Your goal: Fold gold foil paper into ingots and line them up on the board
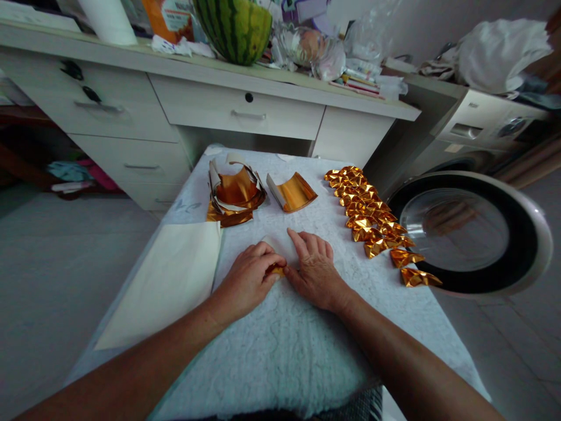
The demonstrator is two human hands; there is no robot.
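A gold foil piece [277,271] is pinched between the thumb and fingers of the left hand [252,272], at the grip's three o'clock edge. The right hand [314,270] is laid close by, thumb and fingers spread; whether foil is held there cannot be told. Stacked gold sheets [236,192] are seen at eleven o'clock, folded gold pieces [363,207] at two.

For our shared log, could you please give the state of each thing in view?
Small gold piece: held, partly hidden
Folded gold pieces: lined up
Stacked gold sheets: curled
Lone gold sheet: curled
Pale sheet: flat
Middle drawer: shut
Washer door: open
Watermelon: apparently cut
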